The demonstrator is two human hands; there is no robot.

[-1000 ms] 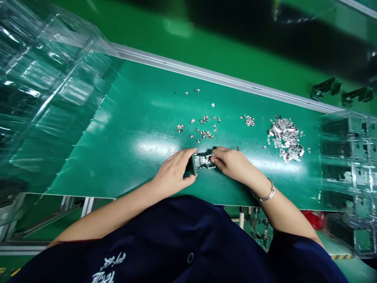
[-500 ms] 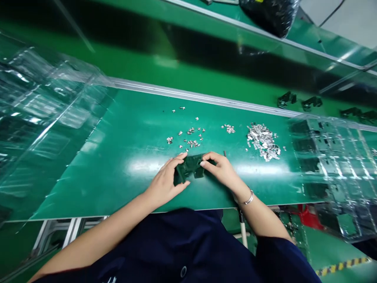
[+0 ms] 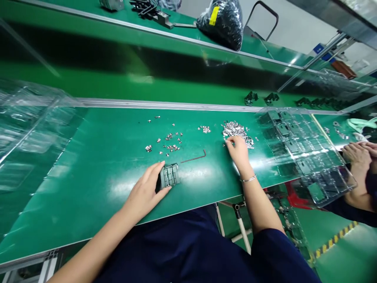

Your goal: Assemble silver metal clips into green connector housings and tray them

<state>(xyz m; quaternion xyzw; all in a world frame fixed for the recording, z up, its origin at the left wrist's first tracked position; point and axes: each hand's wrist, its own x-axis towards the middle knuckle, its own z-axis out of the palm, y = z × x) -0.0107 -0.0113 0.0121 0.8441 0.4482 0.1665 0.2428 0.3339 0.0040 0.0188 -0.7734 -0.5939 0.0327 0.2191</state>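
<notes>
My left hand grips a small dark green plastic part by its left side, holding it flat on the green work mat. My right hand is stretched out to the right, with its fingertips in the near edge of a heap of small shiny metal clips. The fingers look pinched together; whether a clip is between them is hidden. A thin bent metal key lies on the mat between my two hands.
Several loose clips are scattered beyond the part. Clear plastic trays stand at the left and right, the right one holding dark parts. A black bag sits on the far shelf. Another person's hands work at the right edge.
My right hand has let go of the plastic part and moved right to the clip heap. The left hand stays on the part. The view has tilted up and right.
</notes>
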